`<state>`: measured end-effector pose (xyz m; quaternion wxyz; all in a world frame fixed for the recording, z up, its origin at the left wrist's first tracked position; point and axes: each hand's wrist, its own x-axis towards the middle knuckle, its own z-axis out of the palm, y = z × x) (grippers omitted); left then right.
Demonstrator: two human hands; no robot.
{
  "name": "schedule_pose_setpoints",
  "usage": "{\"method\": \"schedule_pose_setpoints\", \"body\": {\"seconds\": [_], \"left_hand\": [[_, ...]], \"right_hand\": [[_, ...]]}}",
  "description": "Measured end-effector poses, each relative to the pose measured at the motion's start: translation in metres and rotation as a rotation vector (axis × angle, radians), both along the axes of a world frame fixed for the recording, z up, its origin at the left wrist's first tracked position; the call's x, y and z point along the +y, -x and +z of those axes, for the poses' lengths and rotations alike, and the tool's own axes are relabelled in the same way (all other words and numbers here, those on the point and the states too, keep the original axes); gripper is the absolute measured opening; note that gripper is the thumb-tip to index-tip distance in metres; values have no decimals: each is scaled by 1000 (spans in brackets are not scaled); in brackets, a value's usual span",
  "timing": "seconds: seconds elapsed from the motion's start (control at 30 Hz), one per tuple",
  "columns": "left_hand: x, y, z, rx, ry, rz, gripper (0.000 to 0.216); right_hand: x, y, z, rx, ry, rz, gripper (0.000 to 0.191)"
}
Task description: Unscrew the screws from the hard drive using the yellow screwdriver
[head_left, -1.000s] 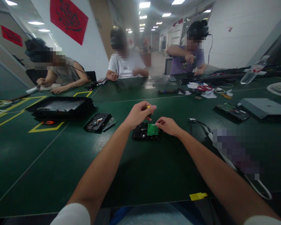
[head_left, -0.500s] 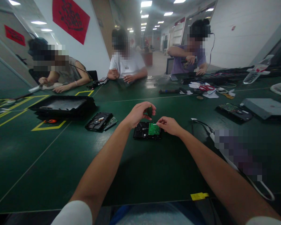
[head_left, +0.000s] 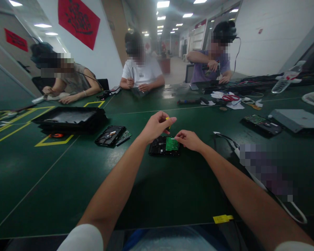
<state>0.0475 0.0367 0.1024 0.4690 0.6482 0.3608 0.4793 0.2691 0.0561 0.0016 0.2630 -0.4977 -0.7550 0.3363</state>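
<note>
From the head camera, a hard drive lies flat on the green table, straight ahead of the person and well in from the near edge, its green circuit board facing up on the right half. The left hand hovers just above the drive's far edge, fingers curled tight around a small screwdriver with a yellow and black handle; the tip is hidden behind the fingers. The right hand rests at the drive's right far corner, fingers pinched together on the edge of the circuit board; whether it holds anything small I cannot tell. To the left lies a second opened drive, and beyond it a black tray. Three other people sit at the far side.
</note>
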Motion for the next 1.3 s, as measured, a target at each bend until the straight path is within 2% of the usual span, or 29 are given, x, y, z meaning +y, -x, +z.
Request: {"method": "schedule_pose_setpoints", "body": {"seconds": [0.17, 0.33, 0.43, 0.77, 0.97, 1.13, 1.3], "left_hand": [[0, 4, 2, -5, -5, -68, 33], [-1, 6, 5, -70, 100, -172, 30], [-2, 7, 6, -92, 138, -189, 27], [1, 7, 5, -139, 182, -193, 25], [1, 7, 7, -39, 91, -79, 23], [1, 5, 4, 5, 6, -65, 29], [0, 1, 2, 11, 23, -66, 35]], "right_hand": [[1, 0, 0, 4, -2, 4, 20], [0, 1, 0, 14, 2, -14, 19], [-1, 2, 1, 20, 8, -29, 18], [-1, 2, 2, 16, 5, -20, 18], [0, 1, 0, 1, 20, -27, 20], [-1, 1, 4, 0, 6, -14, 19], [-2, 2, 5, -3, 6, -24, 19]]}}
